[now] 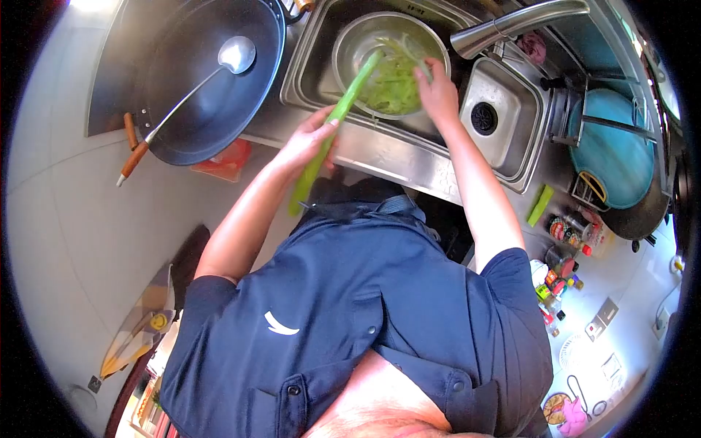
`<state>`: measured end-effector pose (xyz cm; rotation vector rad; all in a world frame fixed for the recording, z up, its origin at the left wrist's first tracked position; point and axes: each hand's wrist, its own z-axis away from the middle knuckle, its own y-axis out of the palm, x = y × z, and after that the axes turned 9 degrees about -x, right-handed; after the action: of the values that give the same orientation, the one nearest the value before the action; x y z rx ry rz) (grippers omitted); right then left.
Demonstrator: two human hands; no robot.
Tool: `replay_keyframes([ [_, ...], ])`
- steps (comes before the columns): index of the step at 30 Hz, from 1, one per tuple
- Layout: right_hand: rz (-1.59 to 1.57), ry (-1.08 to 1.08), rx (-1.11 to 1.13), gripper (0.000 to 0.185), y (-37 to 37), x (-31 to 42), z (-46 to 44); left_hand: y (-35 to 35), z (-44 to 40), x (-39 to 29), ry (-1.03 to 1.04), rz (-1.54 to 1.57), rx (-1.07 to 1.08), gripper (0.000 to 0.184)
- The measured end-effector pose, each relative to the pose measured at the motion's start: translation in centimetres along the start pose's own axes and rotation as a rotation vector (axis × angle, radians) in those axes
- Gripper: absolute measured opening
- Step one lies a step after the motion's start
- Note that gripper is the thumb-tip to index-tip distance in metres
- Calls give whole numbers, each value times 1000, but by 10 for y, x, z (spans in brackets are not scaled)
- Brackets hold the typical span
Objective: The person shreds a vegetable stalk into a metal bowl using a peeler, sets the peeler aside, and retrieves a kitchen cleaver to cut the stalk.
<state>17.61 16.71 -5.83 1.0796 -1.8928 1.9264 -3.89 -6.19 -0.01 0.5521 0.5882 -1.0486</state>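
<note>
My left hand (314, 139) is closed around a long, bright green stalk (354, 91), its kind not certain, slanting from beside my body up to the bowl. The stalk's upper tip hangs over a round metal bowl (342, 44) in the larger sink basin. Thin green strips (394, 86) lie in that bowl. Over the bowl's right side is my right hand (438, 86), with bent fingers drawn together. Pale green strips show beside its fingertips. What those fingers grip is too blurred to make out.
A wok (197, 102) with a ladle (237, 55) resting in it stands left of the sink. The faucet (518, 28) reaches in above the smaller basin (511, 84). Rightward are a short green piece (540, 205), a blue-green round board (613, 153) and several bottles.
</note>
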Motion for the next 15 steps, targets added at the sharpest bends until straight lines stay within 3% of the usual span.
replay_keyframes([
  [6,-357,-19,332,49,-6,32,54,4,0,-6,37,-52,51,61],
  [9,-291,-202,252,39,-1,43,68,10,4,-12,34,-70,39,59],
  [12,-252,-244,181,38,5,42,76,13,4,-12,61,-71,51,57],
  [15,-148,-189,328,42,-6,39,71,13,7,-13,67,-71,60,55],
])
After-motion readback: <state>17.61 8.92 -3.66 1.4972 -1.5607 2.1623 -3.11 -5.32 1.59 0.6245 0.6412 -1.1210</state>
